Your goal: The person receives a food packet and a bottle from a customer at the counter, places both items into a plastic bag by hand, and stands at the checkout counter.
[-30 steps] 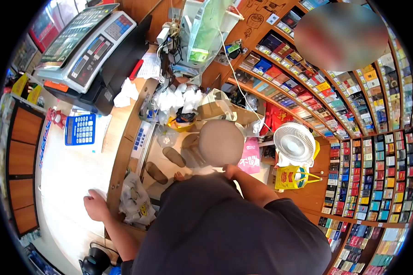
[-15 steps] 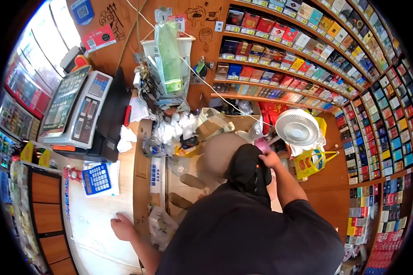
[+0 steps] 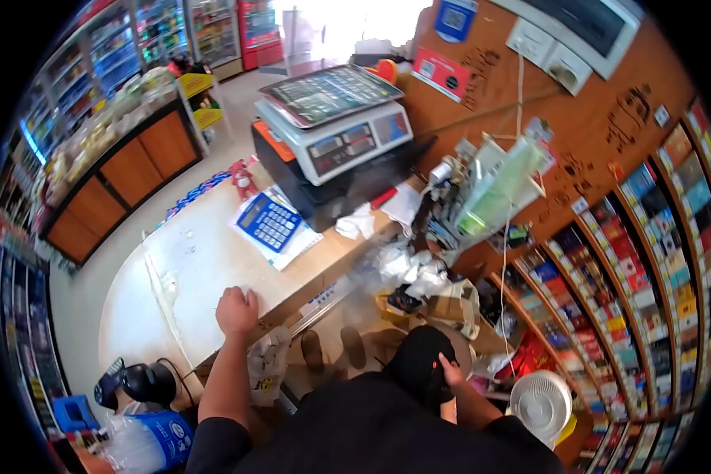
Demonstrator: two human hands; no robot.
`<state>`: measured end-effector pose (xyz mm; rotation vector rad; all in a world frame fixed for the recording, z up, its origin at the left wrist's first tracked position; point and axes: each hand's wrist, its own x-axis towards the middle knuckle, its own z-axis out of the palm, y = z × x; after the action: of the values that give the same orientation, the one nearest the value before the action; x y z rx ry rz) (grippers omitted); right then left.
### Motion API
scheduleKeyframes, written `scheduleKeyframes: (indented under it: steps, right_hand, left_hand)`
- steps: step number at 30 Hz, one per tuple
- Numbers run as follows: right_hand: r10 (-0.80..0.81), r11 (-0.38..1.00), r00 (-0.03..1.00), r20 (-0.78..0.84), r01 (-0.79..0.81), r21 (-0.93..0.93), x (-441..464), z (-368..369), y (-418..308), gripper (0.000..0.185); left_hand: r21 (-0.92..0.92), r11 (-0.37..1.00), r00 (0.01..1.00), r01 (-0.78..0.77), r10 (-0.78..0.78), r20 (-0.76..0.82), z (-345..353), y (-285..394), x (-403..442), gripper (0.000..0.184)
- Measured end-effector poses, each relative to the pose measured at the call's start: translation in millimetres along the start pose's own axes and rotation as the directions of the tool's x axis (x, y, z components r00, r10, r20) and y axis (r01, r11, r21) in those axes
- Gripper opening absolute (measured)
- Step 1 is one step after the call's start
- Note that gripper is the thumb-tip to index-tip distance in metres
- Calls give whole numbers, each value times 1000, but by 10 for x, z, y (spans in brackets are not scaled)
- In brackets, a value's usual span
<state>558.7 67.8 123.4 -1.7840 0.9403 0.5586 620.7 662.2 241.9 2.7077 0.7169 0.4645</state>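
Note:
My left hand (image 3: pixel 237 310) rests on the edge of the pale counter (image 3: pixel 189 272), its fingers curled, and whether anything is inside them is hidden. Ahead of it on the counter lies a blue calculator (image 3: pixel 269 222) on white paper. My right hand (image 3: pixel 449 370) is at my lap, with its fingers against the black cloth of my clothing (image 3: pixel 420 363); the fingertips are partly hidden. A round stool seat (image 3: pixel 464 357) shows just behind that cloth. Below the counter, near my left forearm, hangs a white plastic bag (image 3: pixel 268 363).
A weighing scale (image 3: pixel 344 130) stands on the counter's far end. White bags (image 3: pixel 407 265) and an open box (image 3: pixel 454 308) lie under it. A fan (image 3: pixel 541 407) and shelves of small packs (image 3: pixel 624 261) are at the right. A bottle (image 3: pixel 146 442) and black device (image 3: pixel 150 383) are at lower left.
The view has swung left and up, showing more of the shop. My left hand still rests at the counter edge. My right hand has moved from beside the stool onto the black cloth at my lap.

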Motion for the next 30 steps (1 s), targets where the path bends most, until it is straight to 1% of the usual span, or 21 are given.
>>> scheduleKeyframes:
  steps: [1,3,6,7,9,12,15,16,19,20,23,24,27,28,30]
  right_hand:
    - [26,998,1000,-8,-27,-63,67,-1,22,83]
    - [24,999,997,68,-26,30,201,-40,219,81]
    - [80,994,973,218,-94,53,184,-153,390,87]
    - [99,995,970,221,-94,-30,118,-166,362,79]
    - [122,992,963,240,-116,-41,96,-172,356,66]
    - [158,987,962,224,-156,-29,226,-148,466,34]
    - [75,988,936,343,-24,-150,324,-246,605,8]
    - [82,979,918,388,0,-206,327,-282,615,8]
    - [83,962,883,462,50,-268,349,-296,645,13]
    - [115,963,885,451,12,-269,277,-300,605,18]
    - [128,973,868,480,-17,-230,175,-285,555,20]
    - [122,970,874,471,-5,-243,173,-252,542,21]
    - [112,910,911,397,66,-409,204,-94,493,20]
    - [48,884,917,395,145,-444,339,-59,572,17]
    - [-67,862,902,426,268,-431,651,15,809,14]
  left_hand:
    - [19,999,998,38,-38,43,-7,8,16,30]
    - [22,999,999,34,-34,19,-16,17,22,31]
    - [18,999,999,41,-41,29,-26,24,-7,31]
    - [18,999,999,42,-43,31,-46,23,8,31]
    - [1,999,999,41,-41,26,-32,-3,-4,32]
    - [8,1000,1000,23,-24,20,-44,-9,-21,31]
    - [-13,1000,1000,18,-18,0,-73,11,-47,30]
    - [-12,1000,1000,24,-24,2,-73,13,-60,30]
    - [0,1000,1000,22,-22,0,-77,-3,-39,30]
    - [3,1000,1000,21,-21,-6,-50,-16,-37,30]
    - [4,1000,1000,24,-24,-9,-41,-2,-48,30]
    - [5,1000,1000,26,-26,-7,-53,-8,-54,30]
    - [4,999,999,40,-40,8,-62,-15,-57,30]
    - [-1,999,999,38,-38,4,-68,-22,-63,30]
    - [-9,1000,1000,27,-27,-4,-76,-28,-68,30]
